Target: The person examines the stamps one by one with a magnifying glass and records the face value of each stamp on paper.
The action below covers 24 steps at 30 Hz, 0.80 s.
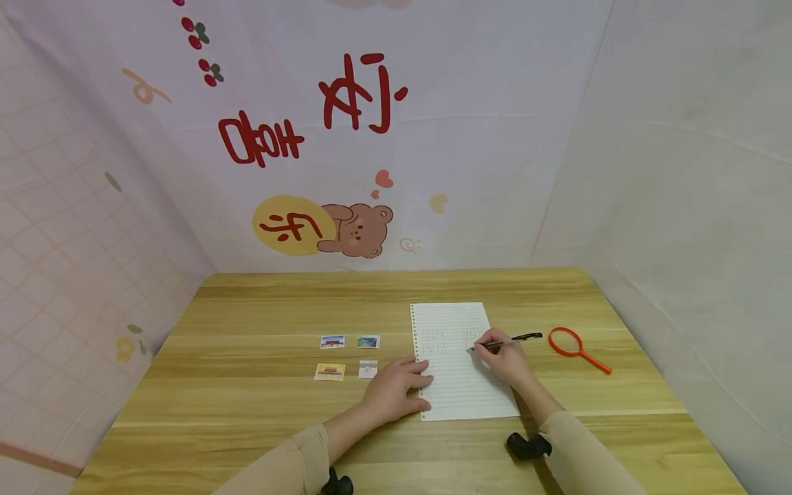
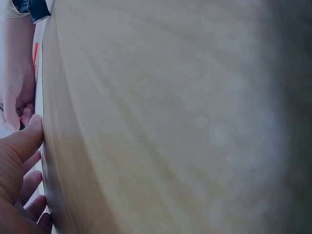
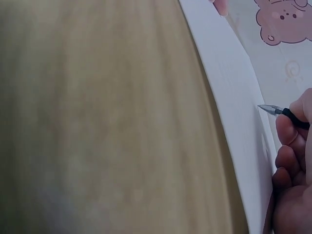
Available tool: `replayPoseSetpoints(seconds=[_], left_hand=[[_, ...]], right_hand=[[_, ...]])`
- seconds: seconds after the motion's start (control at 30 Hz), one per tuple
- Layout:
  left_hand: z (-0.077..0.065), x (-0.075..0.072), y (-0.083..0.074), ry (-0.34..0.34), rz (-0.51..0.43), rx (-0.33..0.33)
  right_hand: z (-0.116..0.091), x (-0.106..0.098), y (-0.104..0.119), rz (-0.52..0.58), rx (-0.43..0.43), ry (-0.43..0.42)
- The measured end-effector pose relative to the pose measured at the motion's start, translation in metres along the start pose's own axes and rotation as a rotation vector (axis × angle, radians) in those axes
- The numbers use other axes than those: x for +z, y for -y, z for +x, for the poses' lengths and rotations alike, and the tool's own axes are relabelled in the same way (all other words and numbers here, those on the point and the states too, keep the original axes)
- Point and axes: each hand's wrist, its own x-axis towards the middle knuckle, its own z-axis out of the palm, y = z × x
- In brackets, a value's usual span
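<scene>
A lined sheet of paper point(image 1: 464, 395) with punched holes down its left side lies on the wooden table. My right hand point(image 1: 509, 360) pinches a black pen point(image 1: 526, 337), its tip at the paper beside handwritten numbers in the upper part. In the right wrist view, the pen's silver tip point(image 3: 270, 108) points to the sheet point(image 3: 229, 92), and the other fingers curl under the grip. My left hand point(image 1: 396, 390) rests with spread fingers on the sheet's left edge. From the left wrist, my left hand point(image 2: 17, 165) shows its fingers along the paper's edge.
Several small picture cards point(image 1: 332, 342) lie in two rows left of the paper. Right of it lies an orange-red magnifying glass point(image 1: 580, 352). A fabric backdrop point(image 1: 482, 172) with a printed bear stands behind the table point(image 1: 260, 309). Black devices point(image 1: 528, 446) sit at both wrists.
</scene>
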Motion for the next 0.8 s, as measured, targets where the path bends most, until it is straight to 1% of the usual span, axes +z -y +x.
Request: replayPoseSetpoints(seconds=[0.1, 0.2, 0.33, 0.47, 0.57, 0.7, 0.8], left_hand=[[-0.0004, -0.0006, -0.0003, -0.004, -0.006, -0.002], [-0.0004, -0.0003, -0.0002, -0.004, -0.009, -0.004], [0.0002, 0.0008, -0.0001, 0.006, -0.006, -0.010], [0.0007, 0.0008, -0.0003, 0.010, -0.002, -0.017], [0.0009, 0.0004, -0.0005, 0.013, 0.002, -0.023], [0.0009, 0.0003, -0.0009, 0.020, 0.007, -0.027], [0.0009, 0.0004, -0.0012, 0.020, 0.012, -0.026]], right_hand=[[-0.0008, -0.0008, -0.0004, 0.013, -0.014, 0.011], [-0.0003, -0.0013, -0.0024, 0.038, -0.019, -0.004], [-0.0002, -0.0025, -0.0046, 0.022, -0.019, -0.011], [-0.0006, -0.0036, -0.0033, -0.017, -0.030, 0.015], [-0.0008, -0.0039, -0.0025, -0.006, -0.029, 0.013], [-0.0002, -0.0038, -0.0044, 0.068, -0.001, -0.049], [0.0001, -0.0034, -0.0066, 0.071, 0.018, -0.100]])
